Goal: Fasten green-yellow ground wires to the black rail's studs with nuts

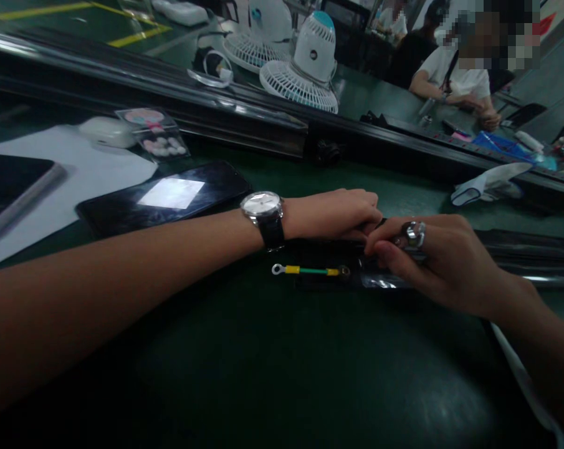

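From the head camera, both hands met in the middle of the green bench [282,374]. The left hand [333,213], with a watch [263,209] on its wrist, lay flat on a long dark part [328,259], fingers bent down and pressing on it. The right hand [440,262] sat just beside it, fingers curled shut on a shiny metal tool [415,234]. The tool touched the same dark part. A green and yellow wire [310,270] with a ring on each end lay along the part, one ring near the right thumb.

To do this well, the left hand should hold the part still so it cannot slide, and the right hand should keep the tool straight.

A dark phone [164,198] lay to the left, well apart. Small white fans [305,68] stood far behind. Another person [459,75] sat at the next bench.
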A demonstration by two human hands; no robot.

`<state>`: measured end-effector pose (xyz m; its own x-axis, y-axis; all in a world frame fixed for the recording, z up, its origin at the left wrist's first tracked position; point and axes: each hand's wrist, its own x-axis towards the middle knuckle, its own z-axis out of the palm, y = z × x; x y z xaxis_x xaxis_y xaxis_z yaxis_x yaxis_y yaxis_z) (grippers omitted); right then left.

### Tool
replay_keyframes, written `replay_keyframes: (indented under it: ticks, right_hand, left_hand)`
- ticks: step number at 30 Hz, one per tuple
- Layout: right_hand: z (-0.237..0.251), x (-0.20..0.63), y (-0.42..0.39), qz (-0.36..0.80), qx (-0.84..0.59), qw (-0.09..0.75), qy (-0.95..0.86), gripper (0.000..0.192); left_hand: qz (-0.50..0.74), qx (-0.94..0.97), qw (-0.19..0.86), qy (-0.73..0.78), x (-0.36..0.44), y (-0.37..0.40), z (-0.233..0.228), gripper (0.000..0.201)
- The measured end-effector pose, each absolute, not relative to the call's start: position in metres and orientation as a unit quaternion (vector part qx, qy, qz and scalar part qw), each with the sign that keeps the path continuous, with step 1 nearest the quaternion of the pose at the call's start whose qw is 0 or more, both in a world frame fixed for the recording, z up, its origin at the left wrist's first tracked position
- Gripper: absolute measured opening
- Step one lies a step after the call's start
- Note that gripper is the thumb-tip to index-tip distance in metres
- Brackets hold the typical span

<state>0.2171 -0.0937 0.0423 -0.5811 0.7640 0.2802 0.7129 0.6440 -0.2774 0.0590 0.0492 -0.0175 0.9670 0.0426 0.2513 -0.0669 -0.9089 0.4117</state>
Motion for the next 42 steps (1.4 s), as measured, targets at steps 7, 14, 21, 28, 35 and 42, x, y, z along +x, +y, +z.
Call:
replay_keyframes:
  ticks: [7,14,21,28,35,42]
  right_hand:
    - [0.041,0.218,-0.091,0.114,-0.412,0.164,-0.889,0.014]
    - [0.039,0.212,-0.095,-0.024,-0.46,0.211,-0.862,0.034]
    - [0.035,0.198,-0.099,-0.07,-0.459,0.245,-0.851,0.044]
    - [0.034,0.196,-0.1,-0.056,-0.45,0.244,-0.857,0.041]
    - [0.031,0.195,-0.1,-0.07,-0.446,0.237,-0.86,0.039]
    - [0.042,0.203,-0.099,0.001,-0.343,0.177,-0.923,0.022]
  left_hand:
    - [0.14,0.968,0.209,-0.009,0.058,0.05,-0.019,0.009]
    - [0.14,0.969,0.202,-0.014,0.059,0.05,-0.017,0.01]
    - [0.139,0.968,0.208,-0.011,0.061,0.05,-0.019,0.012]
    - [0.133,0.97,0.205,-0.01,0.061,0.051,-0.018,0.009]
    - [0.124,0.968,0.217,-0.012,0.061,0.051,-0.017,0.008]
    - [0.126,0.968,0.216,-0.012,0.058,0.05,-0.014,0.007]
